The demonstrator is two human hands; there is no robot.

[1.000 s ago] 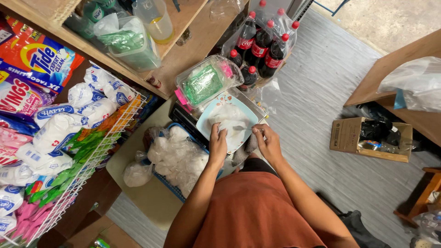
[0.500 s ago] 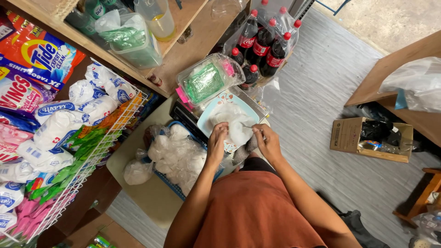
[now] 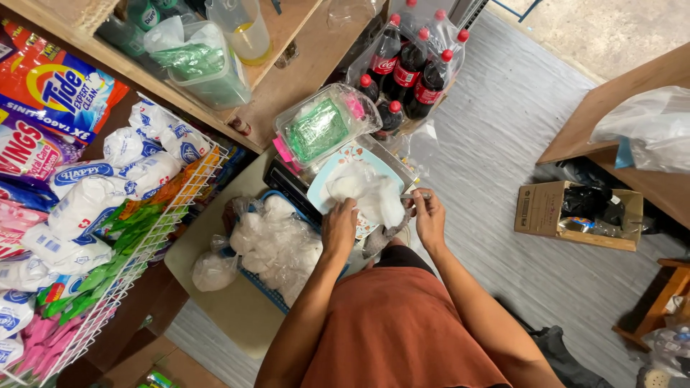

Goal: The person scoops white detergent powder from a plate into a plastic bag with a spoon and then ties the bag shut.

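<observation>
Head view: filled clear bag (image 3: pixel 363 192) steadied on light blue plate (image 3: pixel 321 188)
Left hand (image 3: pixel 339 228): closed on bag edge
Right hand (image 3: pixel 430 215): pinched on small metal utensil (image 3: pixel 415 195)

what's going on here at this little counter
A person in a rust-orange top stands over a small table, working a clear plastic bag of white powder that sits on a pale blue plate. The left hand grips the bag's near edge, and the right hand pinches a small thin thing beside it; what it is cannot be told. Left of the plate, a blue basket holds many filled bags. Cola bottles stand behind.
</observation>
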